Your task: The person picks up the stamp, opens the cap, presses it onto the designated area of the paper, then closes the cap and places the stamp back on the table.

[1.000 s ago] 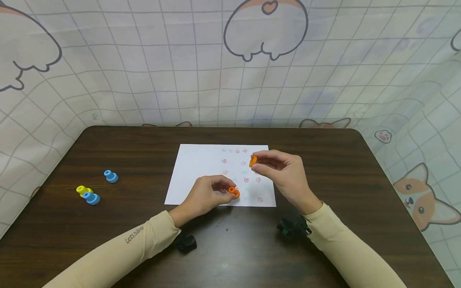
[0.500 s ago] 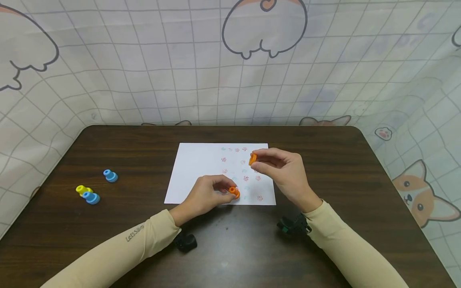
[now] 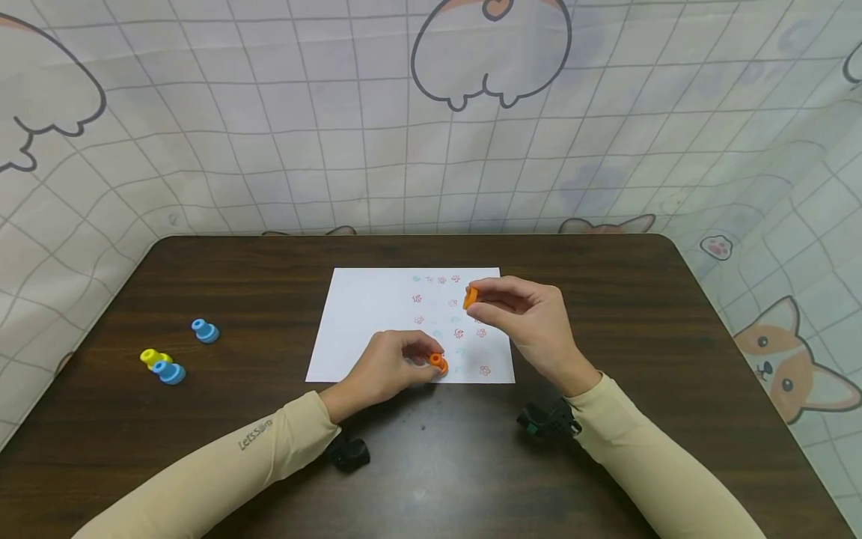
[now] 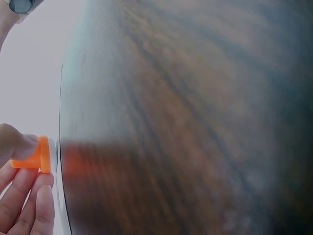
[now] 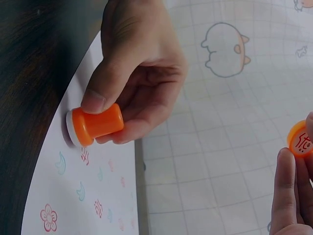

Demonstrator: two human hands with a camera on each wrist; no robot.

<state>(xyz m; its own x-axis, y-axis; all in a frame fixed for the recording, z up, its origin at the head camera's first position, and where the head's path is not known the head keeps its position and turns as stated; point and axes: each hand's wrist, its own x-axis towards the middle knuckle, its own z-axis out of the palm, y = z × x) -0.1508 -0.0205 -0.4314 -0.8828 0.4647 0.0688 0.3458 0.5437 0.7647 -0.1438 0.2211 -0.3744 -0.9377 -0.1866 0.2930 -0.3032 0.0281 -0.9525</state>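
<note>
My left hand (image 3: 387, 367) pinches an orange stamp (image 5: 98, 125) between thumb and fingers, low over the near part of a white paper sheet (image 3: 364, 307). The stamp's white base is right at the sheet. Small red and teal prints, flowers, moons and characters among them, dot the sheet's right half. Above its right side, my right hand (image 3: 532, 314) grips a round orange cap (image 5: 300, 139) between thumb and fingertips. A red character label shows on that cap in the right wrist view. In the left wrist view the thumb lies across the stamp's handle (image 4: 29, 161).
To the left on the dark wooden table (image 3: 256, 299) stand a blue stamp (image 3: 205, 331), a yellow stamp (image 3: 153, 358) and another blue stamp (image 3: 168, 372) close beside the yellow one. A patterned white curtain (image 3: 303, 150) hangs behind the table and along its sides.
My left hand has brought the stamp slightly down and nearer on the sheet, and the stamp stands a little more upright. The right hand has barely moved, still holding the cap.
</note>
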